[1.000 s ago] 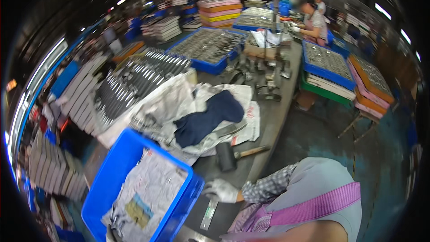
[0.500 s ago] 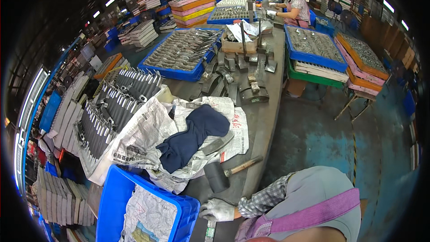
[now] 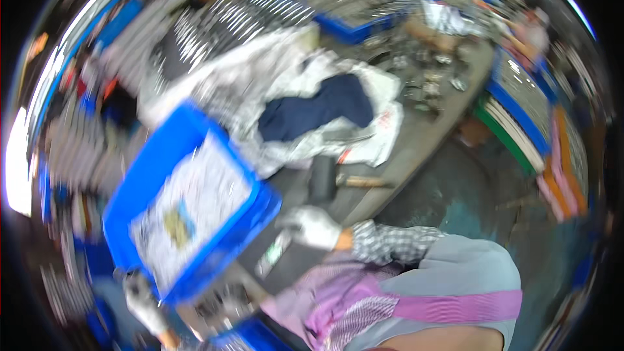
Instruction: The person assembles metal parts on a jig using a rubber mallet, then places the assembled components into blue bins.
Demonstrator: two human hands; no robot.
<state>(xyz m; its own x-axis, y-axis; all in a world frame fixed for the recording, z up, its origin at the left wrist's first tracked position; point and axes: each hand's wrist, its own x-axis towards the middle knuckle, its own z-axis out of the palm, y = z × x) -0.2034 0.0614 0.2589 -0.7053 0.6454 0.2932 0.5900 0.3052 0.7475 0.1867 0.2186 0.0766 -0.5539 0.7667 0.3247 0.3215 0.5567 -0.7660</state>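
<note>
My right hand [image 3: 313, 227], in a white glove, is low over the bench with its fingers curled at the upper end of a narrow pale strip with a green patch [image 3: 273, 255]. Just beyond it lies a black-headed mallet [image 3: 323, 180] with a wooden handle. My left hand [image 3: 144, 302], also gloved, is at the lower left, beside the near corner of a blue bin [image 3: 224, 247]. Motion smears its fingers, and something dark shows at their tips. Crumpled paper [image 3: 214, 188] lines the bin, with a small yellowish and blue thing [image 3: 177, 226] on it.
Dark blue cloth [image 3: 318, 109] lies on spread newspaper [image 3: 383, 149]. Behind are rows of metal pieces [image 3: 221, 26] and blue trays [image 3: 354, 29]. Another blue container [image 3: 244, 338] stands at the near edge. A person [image 3: 530, 36] is at the far right. Stacked trays [image 3: 520, 136] stand across the aisle.
The view has swung down and left and tilted, blurring the scene. My left hand has come into sight beside the blue bin. My right hand stays by the strip and mallet.
</note>
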